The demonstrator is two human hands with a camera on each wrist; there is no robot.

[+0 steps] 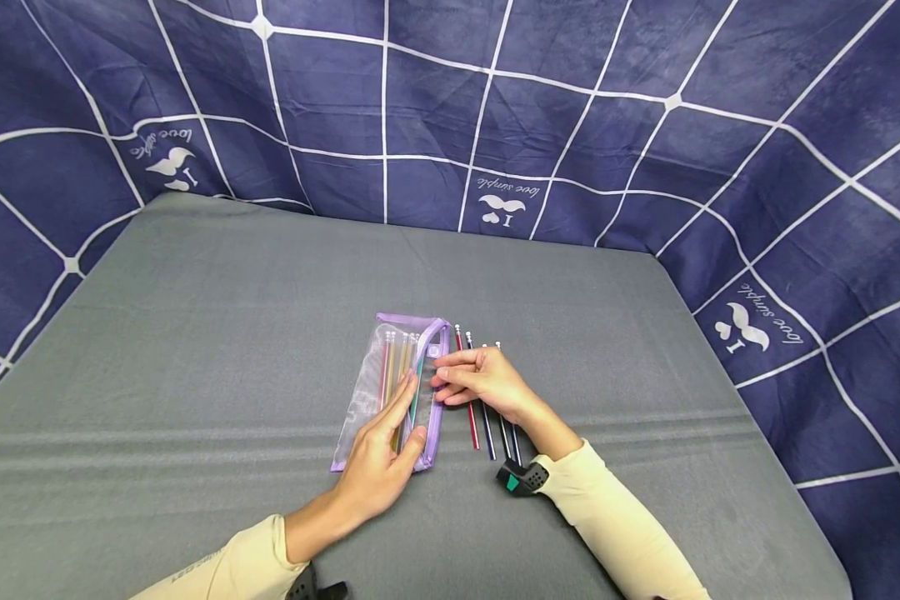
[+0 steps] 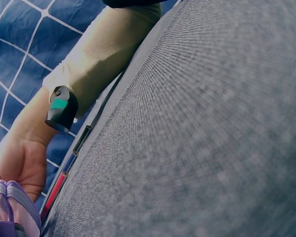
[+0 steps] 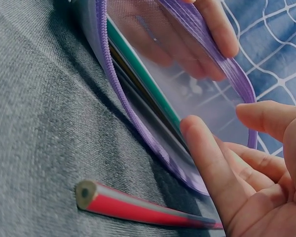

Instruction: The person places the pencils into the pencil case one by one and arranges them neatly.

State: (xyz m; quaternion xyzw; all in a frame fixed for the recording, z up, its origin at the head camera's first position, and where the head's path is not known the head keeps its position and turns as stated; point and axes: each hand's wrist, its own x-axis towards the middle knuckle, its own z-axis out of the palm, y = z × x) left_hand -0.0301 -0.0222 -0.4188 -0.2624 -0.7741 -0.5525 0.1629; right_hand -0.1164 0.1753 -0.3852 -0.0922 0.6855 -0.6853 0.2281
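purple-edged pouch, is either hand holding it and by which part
The left hand holds the pouch by the upper zip edge of its mouth; the right hand shows no clear grip.

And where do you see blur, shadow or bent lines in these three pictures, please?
Head view: white lines on the curtain bow, perhaps partly from the lens; left wrist view: the cloth blurs toward the lower right; right wrist view: a dark shadow lies on the cloth beside the pouch.

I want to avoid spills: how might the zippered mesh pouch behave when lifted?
The zippered mesh pouch would probably flop, since it looks thin and see-through. The pencils inside may stiffen it lengthwise. Its mouth gapes, so they could slide out if tipped.
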